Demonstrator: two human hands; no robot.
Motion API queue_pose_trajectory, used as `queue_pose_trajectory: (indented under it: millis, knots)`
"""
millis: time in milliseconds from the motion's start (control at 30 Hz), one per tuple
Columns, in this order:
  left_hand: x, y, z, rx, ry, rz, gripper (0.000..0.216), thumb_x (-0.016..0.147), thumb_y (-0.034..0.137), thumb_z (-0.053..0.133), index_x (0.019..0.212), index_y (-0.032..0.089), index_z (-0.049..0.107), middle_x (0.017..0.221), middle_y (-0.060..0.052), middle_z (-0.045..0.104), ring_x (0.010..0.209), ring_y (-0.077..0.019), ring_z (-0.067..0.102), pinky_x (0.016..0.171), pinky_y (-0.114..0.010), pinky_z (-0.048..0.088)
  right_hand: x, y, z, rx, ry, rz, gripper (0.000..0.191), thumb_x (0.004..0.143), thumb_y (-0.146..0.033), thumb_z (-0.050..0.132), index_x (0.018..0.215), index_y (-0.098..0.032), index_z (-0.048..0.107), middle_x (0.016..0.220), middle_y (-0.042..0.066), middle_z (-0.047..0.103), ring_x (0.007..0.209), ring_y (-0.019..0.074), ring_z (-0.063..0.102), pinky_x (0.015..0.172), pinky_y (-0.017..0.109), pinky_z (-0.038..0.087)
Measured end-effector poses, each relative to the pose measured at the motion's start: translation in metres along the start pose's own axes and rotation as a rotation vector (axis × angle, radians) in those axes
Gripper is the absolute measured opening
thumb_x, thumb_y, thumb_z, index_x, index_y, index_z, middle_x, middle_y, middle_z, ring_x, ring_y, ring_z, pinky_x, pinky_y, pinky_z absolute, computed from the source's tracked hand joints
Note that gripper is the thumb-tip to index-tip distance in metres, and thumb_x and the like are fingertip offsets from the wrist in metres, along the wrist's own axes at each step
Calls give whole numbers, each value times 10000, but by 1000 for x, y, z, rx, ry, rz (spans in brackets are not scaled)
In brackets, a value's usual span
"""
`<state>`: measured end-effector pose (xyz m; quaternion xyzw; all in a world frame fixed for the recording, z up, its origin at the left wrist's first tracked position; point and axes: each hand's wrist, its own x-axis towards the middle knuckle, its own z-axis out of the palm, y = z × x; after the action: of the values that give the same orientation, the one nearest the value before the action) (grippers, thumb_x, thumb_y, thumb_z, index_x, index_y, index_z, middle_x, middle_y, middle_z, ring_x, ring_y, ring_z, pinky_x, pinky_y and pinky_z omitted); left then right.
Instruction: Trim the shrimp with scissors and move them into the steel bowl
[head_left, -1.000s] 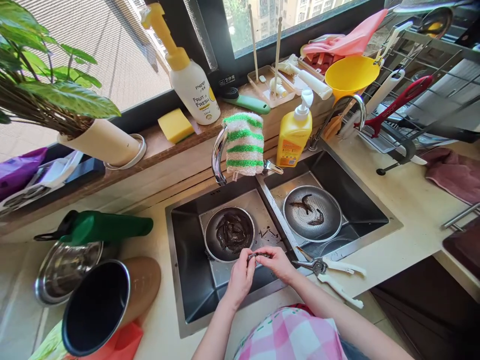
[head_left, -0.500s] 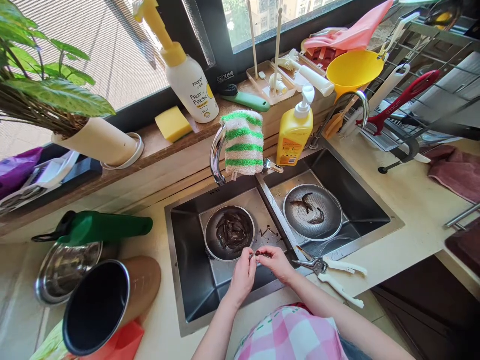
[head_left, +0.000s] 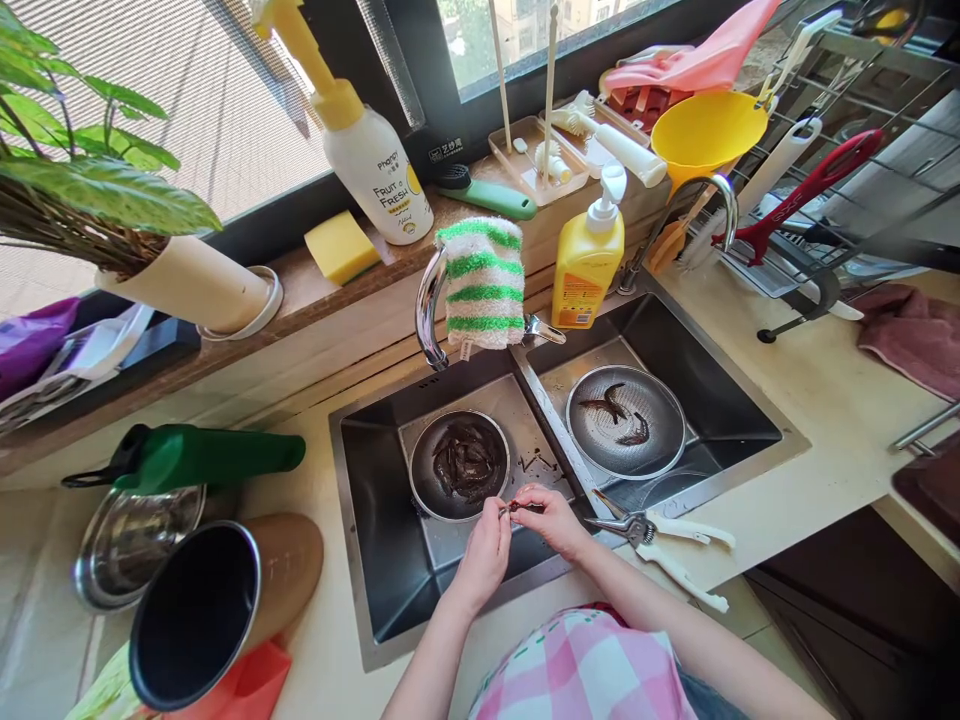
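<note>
My left hand (head_left: 482, 553) and my right hand (head_left: 553, 519) meet over the left sink basin (head_left: 375, 520), fingers pinched together on one small dark fish (head_left: 517, 508). Just beyond them a round metal bowl (head_left: 460, 464) in the left basin holds several small dark fish. A second metal bowl (head_left: 625, 421) in the right basin holds two or three of them. White-handled kitchen scissors (head_left: 660, 548) lie on the sink's front rim, right beside my right hand.
A tap (head_left: 429, 310) with a green-striped cloth (head_left: 484, 283) stands behind the sink. Yellow soap bottle (head_left: 589, 260), white pump bottle (head_left: 367, 150), sponge (head_left: 341, 246) and potted plant (head_left: 112, 200) line the sill. Pots (head_left: 195, 610), a green jug (head_left: 202, 457) sit left; dish rack (head_left: 832, 170) right.
Both hands stay pinched on the small fish over the left basin, shifting only slightly. The view has tilted a little.
</note>
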<state>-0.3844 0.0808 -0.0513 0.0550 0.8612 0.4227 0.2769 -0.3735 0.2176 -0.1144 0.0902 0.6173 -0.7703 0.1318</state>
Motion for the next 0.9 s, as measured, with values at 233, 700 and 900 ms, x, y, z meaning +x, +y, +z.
queue_pose_trajectory:
  millis: [233,700,900]
  knots:
    - [0,-7,6,-48,11,-23,208,892,350,258,878,185,383,682,-2,493,625,-148,501,615,-285,386,-1,0,5,29,13,31,197,662,-379,675,676,-183,681,722,9,578,739,133,526,732,272,416]
    - [2,-10,15,-232,98,-145,215,871,388,301,830,190,373,617,32,457,523,-116,465,500,-246,389,-3,-5,19,177,73,191,277,645,-428,650,565,-164,624,572,-23,567,588,113,502,627,244,413]
    - [6,-14,18,-192,106,-198,180,872,345,296,821,185,363,596,39,444,502,-111,453,503,-248,379,-1,-1,21,153,117,186,260,644,-408,652,592,-156,618,582,-28,559,587,105,485,601,232,390]
